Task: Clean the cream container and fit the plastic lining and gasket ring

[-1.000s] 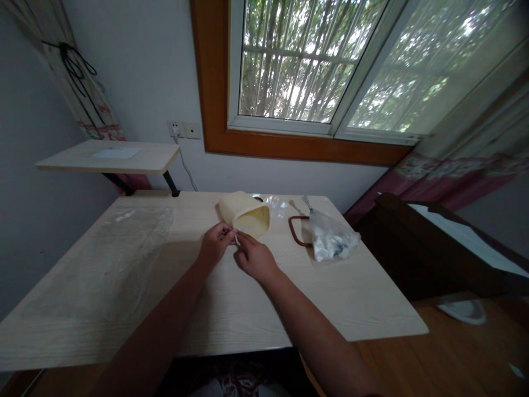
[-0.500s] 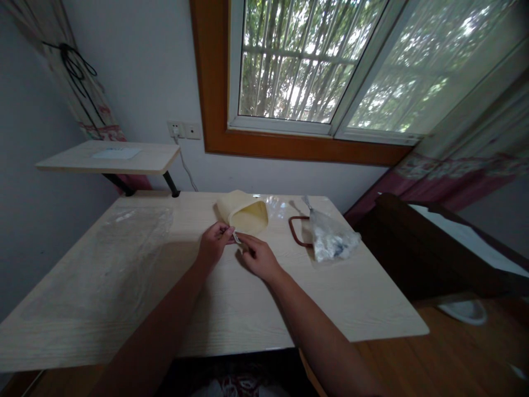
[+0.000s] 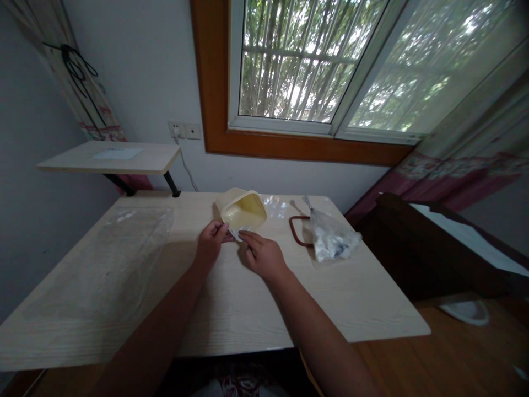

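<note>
A cream-coloured plastic container lies tipped on the table, its opening turned toward me. Just in front of its rim, a small white piece lies between my two hands; it is too small to name. My left hand is closed, pinching the white piece between thumb and fingers close to the container's lower left edge. From the other side, my right hand has its fingertips drawn together at the white piece's right end. Whether the piece is joined to the container I cannot tell.
On the table's right lie a clear bag of small parts and a reddish-brown frame-shaped handle. A flat clear plastic sheet covers much of the left. A raised shelf stands at the back left, below a wall socket.
The container has turned so that more of its inside faces me. My hands have drawn slightly apart, and more of the white piece shows between them.
</note>
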`<state>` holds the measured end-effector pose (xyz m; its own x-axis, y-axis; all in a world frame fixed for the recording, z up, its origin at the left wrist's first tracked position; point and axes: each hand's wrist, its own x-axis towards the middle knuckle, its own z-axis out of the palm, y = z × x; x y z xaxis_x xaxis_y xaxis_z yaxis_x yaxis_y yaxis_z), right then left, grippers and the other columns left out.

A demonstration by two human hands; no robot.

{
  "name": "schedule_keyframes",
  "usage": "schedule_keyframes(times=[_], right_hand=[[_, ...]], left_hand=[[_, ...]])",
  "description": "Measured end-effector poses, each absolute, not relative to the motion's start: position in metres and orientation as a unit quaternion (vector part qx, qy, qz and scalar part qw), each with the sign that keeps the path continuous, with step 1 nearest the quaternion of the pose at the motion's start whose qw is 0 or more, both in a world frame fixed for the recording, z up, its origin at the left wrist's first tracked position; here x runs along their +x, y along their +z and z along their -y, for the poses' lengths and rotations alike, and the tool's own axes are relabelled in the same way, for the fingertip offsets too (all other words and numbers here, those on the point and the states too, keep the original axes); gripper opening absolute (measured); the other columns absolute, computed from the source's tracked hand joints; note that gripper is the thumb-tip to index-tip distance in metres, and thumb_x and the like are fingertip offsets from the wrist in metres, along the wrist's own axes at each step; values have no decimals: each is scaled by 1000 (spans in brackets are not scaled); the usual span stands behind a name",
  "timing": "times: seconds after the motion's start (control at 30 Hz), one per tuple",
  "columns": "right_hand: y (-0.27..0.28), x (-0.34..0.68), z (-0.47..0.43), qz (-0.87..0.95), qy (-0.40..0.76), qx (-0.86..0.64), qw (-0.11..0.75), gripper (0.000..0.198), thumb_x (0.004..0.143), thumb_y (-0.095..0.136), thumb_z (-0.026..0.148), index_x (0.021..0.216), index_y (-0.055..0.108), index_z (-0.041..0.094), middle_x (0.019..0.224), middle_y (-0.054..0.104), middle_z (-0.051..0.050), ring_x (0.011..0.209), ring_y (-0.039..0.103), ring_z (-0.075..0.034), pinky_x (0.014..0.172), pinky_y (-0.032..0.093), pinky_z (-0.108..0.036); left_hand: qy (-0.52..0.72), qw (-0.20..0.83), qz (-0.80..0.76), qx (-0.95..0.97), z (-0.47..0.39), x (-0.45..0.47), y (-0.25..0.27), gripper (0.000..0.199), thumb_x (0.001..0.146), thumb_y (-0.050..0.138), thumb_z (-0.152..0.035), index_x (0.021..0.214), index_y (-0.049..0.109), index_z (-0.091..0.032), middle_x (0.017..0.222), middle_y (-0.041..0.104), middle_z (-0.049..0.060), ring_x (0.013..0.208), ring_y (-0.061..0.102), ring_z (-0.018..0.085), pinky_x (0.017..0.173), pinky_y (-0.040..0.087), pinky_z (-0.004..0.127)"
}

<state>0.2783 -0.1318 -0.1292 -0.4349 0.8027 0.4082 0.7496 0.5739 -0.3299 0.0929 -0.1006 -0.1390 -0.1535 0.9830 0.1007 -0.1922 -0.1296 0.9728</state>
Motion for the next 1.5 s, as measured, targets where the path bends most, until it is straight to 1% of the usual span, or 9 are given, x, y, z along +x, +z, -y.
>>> schedule_keyframes(times=[0.13, 0.3, 0.6, 0.7, 0.8, 0.93, 1.13, 1.3, 1.5], right_hand=[[-127, 277, 132, 841, 7, -478, 256, 46, 91, 52, 18, 136, 61, 22, 144, 61, -4, 114, 68, -20, 98, 56, -32], [-129, 276, 131, 838, -25, -472, 272, 41, 95, 52, 20, 135, 61, 20, 144, 60, -7, 115, 67, -21, 98, 56, -32], [-139, 277, 124, 835, -61, -461, 293, 33, 99, 54, 21, 129, 65, 20, 133, 67, -10, 114, 67, -22, 95, 57, -33], [-141, 279, 123, 831, -64, -472, 287, 32, 100, 52, 20, 128, 67, 22, 134, 66, -9, 115, 66, -22, 97, 56, -33], [-140, 281, 123, 823, -64, -493, 275, 32, 102, 48, 22, 128, 67, 24, 140, 63, -8, 118, 65, -22, 98, 55, -35], [-139, 283, 124, 815, -62, -510, 267, 33, 104, 47, 23, 129, 68, 27, 144, 60, -6, 119, 64, -23, 99, 54, -36], [-138, 283, 123, 813, -62, -515, 264, 35, 105, 42, 25, 131, 67, 28, 147, 57, -4, 118, 63, -23, 98, 54, -38], [-138, 284, 122, 816, -74, -515, 251, 38, 105, 40, 21, 131, 67, 25, 149, 56, -5, 116, 63, -24, 98, 54, -39], [-136, 281, 124, 823, -57, -523, 215, 41, 98, 45, 16, 135, 63, 22, 141, 62, -7, 115, 63, -24, 99, 54, -36]], left_hand=[[624, 491, -437, 423, 97, 93, -145, 35, 80, 72, -50, 83, 61, -17, 76, 67, 1, 72, 69, 16, 72, 64, 33], [639, 524, -408, 388, 96, 96, -150, 35, 81, 71, -49, 80, 56, -17, 76, 63, 0, 75, 67, 14, 77, 64, 34], [630, 578, -364, 370, 102, 104, -148, 34, 82, 71, -42, 96, 48, -21, 88, 67, 1, 81, 70, 16, 80, 63, 41], [612, 584, -375, 379, 103, 103, -147, 35, 82, 68, -42, 99, 46, -21, 85, 68, 0, 78, 72, 17, 80, 63, 43], [607, 560, -409, 387, 101, 98, -147, 34, 84, 65, -44, 97, 45, -21, 83, 67, 0, 76, 72, 18, 75, 64, 41], [636, 457, -477, 400, 95, 89, -146, 35, 80, 68, -45, 94, 47, -21, 83, 61, -1, 69, 67, 14, 60, 60, 29], [638, 340, -523, 451, 91, 77, -144, 30, 78, 70, -43, 91, 57, -20, 77, 61, -1, 63, 62, 13, 58, 51, 23], [624, 351, -526, 460, 89, 74, -148, 26, 81, 67, -44, 85, 59, -20, 69, 62, -2, 60, 61, 13, 58, 48, 23], [607, 390, -523, 453, 92, 77, -144, 28, 78, 70, -46, 82, 61, -20, 64, 63, -3, 57, 61, 14, 58, 49, 24]])
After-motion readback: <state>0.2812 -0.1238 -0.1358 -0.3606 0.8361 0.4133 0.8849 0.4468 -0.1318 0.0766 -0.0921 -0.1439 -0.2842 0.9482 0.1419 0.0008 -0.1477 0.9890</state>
